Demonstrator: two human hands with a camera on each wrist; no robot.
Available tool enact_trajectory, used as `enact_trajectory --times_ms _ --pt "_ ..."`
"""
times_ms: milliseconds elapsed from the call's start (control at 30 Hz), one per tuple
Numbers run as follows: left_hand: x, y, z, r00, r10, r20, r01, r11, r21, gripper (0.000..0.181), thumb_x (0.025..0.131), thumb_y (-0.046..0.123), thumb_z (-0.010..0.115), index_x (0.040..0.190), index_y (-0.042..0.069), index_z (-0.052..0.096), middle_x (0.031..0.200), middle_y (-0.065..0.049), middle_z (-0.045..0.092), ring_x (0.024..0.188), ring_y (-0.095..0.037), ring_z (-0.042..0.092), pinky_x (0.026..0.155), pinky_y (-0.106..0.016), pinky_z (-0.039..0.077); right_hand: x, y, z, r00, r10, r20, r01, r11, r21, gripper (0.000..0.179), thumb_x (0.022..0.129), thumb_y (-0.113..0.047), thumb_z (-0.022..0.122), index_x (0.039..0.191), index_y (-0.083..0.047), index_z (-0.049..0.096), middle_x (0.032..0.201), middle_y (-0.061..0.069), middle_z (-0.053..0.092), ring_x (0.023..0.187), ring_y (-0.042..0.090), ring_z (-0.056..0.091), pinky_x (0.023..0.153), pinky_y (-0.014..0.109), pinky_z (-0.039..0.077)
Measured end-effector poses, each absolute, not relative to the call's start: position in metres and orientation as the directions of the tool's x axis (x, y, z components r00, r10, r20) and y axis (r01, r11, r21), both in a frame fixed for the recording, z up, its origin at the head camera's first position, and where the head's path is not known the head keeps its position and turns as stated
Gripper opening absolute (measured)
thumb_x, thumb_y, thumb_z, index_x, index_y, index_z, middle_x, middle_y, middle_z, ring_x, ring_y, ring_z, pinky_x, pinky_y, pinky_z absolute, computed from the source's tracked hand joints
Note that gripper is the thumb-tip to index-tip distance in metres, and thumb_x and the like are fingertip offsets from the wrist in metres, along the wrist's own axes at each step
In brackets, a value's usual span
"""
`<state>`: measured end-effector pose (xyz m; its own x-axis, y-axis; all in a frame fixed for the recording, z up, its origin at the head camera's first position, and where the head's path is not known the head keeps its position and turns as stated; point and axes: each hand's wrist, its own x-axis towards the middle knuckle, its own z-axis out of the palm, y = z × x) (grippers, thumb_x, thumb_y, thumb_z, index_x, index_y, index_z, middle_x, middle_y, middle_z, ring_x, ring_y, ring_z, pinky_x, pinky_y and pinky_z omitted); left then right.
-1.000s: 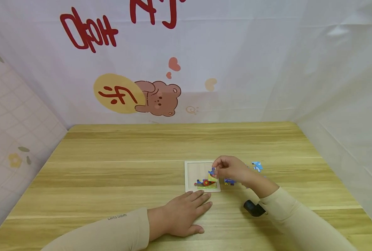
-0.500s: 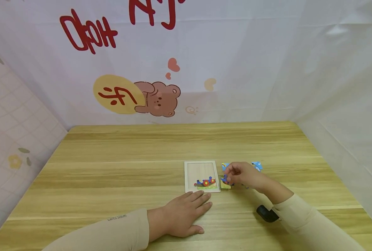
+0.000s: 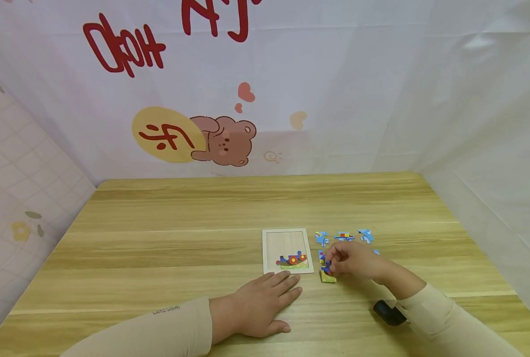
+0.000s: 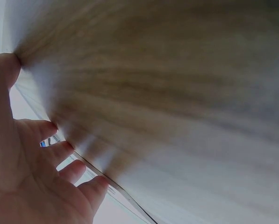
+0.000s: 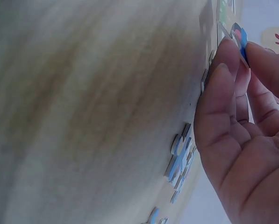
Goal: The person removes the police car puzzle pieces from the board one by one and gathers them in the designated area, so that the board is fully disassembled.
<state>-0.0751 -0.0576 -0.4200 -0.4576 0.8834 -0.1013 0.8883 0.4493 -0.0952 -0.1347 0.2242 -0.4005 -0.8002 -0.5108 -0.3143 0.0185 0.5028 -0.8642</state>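
My right hand pinches a jigsaw piece, yellow-green at the bottom with blue and red above, just right of the puzzle tray. In the right wrist view thumb and fingertips grip this piece by its edge. The pale wooden puzzle tray holds joined pieces along its near right side, with red wheels over green; the rest of its base is bare. Palm down on the table, my left hand lies with straight, spread fingers, its fingertips right at the tray's near rim. Several loose pieces are partly hidden behind the right hand.
Loose pieces lie right of the tray: a blue one, one with red and yellow and another blue one. A black device sits at the right wrist. A printed cloth wall stands behind the wooden table.
My right hand has carried the jigsaw piece from above the tray to the right and nearer me, beside the loose pieces. The left hand has stayed in place.
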Motion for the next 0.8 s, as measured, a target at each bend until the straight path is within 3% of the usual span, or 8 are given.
enact_trajectory --times_ms 800 --pt "-0.0734 -0.0581 -0.4215 -0.463 0.883 -0.082 0.885 0.454 -0.105 0.068 0.097 0.06 0.036 0.148 0.015 0.039 0.154 -0.005 0.035 0.14 -0.022 0.033 0.108 -0.035 0.036 -0.1269 0.2196 -0.4023 -0.816 -0.508 -0.277 -0.076 0.569 -0.819 0.007 0.085 0.005 0.063 0.092 0.005 0.063 0.074 0.0 0.057 0.062 0.009 0.048 0.053 0.02 0.041"
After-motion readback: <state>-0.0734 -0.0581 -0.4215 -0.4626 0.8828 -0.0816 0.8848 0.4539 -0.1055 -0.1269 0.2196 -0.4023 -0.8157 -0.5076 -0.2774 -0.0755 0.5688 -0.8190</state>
